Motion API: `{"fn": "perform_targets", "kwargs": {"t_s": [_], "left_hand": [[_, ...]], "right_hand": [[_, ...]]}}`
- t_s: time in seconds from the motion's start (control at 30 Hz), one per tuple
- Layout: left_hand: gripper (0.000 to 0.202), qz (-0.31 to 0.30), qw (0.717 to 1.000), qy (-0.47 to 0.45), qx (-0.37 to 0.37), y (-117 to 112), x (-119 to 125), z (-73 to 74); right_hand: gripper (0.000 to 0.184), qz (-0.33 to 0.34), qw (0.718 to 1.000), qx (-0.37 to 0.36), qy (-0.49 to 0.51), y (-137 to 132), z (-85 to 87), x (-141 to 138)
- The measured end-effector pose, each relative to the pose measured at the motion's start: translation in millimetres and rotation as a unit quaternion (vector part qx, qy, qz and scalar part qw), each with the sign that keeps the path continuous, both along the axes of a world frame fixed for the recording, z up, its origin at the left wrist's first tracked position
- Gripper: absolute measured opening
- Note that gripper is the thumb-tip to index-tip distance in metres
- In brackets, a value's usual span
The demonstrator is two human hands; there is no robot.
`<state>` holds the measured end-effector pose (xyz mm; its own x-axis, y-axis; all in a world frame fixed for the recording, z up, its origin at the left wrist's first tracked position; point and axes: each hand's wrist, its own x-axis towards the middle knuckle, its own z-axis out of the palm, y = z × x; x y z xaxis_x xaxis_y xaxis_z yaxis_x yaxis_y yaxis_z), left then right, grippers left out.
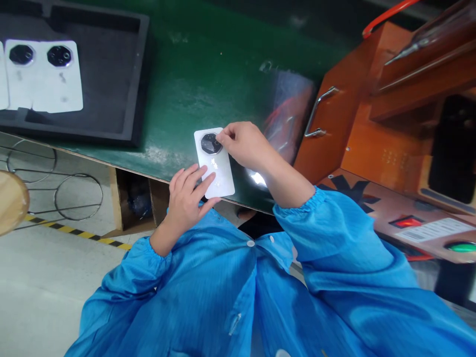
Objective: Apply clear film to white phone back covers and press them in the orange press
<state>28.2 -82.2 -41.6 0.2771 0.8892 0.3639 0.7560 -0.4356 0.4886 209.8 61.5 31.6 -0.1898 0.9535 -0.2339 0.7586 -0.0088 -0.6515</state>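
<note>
A white phone back cover with a dark octagonal camera window lies flat on the green bench top near its front edge. My left hand rests on the cover's lower end, fingers stretched out flat and pressing it down. My right hand is at the cover's top right corner beside the camera window, fingers pinched together; what they pinch is too small to make out. Both arms wear blue sleeves.
A black foam tray at the back left holds more white covers. An orange machine with a metal handle stands at the right, its panel with red and green buttons. Clear plastic wrap lies beside it. Wire rings hang below the bench.
</note>
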Motion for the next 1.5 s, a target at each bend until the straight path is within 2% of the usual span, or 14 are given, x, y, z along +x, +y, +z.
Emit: {"fn": "perform_targets", "kwargs": {"t_s": [0.2,0.53,0.7,0.83,0.97,1.1,1.2,1.3,1.33,1.37,1.43,1.5], "left_hand": [[0.054,0.002,1.0,0.002,0.015,0,0,-0.2],[0.054,-0.004,0.999,0.004,0.053,2,-1,1.4],[0.054,-0.005,0.999,0.005,0.054,1,0,1.6],[0.054,-0.002,0.999,0.008,0.038,1,-1,2.0],[0.054,-0.005,0.999,0.011,0.034,0,-1,3.1],[0.053,-0.001,0.999,0.016,0.042,0,1,3.9],[0.057,-0.006,0.999,0.033,0.032,2,-4,5.0],[0.048,-0.046,0.997,0.055,0.027,3,-17,11.4],[0.043,-0.061,0.996,0.056,0.036,2,-22,14.9],[0.041,-0.077,0.994,0.052,0.052,1,-27,18.8],[0.044,-0.091,0.99,0.036,0.102,0,-36,26.6],[0.051,-0.124,0.984,0.002,0.131,0,-41,34.2]], "right_hand": [[0.024,0.007,0.999,0.007,-0.03,-2,4.6,-3],[0.021,0.012,0.998,0.034,-0.049,0,-0.8,-5],[0.019,-0.001,0.995,0.026,-0.093,-3,1.7,-10],[0.015,-0.004,0.992,0.073,-0.1,-5,-8.5,-10],[0.022,-0.009,0.99,0.111,-0.085,-3,-20.6,-9],[0.011,-0.025,0.987,0.121,-0.102,-4,-8.0,-10],[0.028,-0.028,0.984,0.148,-0.098,-26,7.4,-2],[0.041,0.088,0.978,0.184,-0.04,-76,8.6,9],[0.043,0.149,0.97,0.192,-0.031,-95,5.4,10],[0.046,0.18,0.961,0.208,-0.041,-113,1.5,10],[0.043,0.209,0.934,0.275,-0.088,-137,-4.5,7],[0.038,0.212,0.903,0.352,-0.121,-148,-1.5,11]]}}
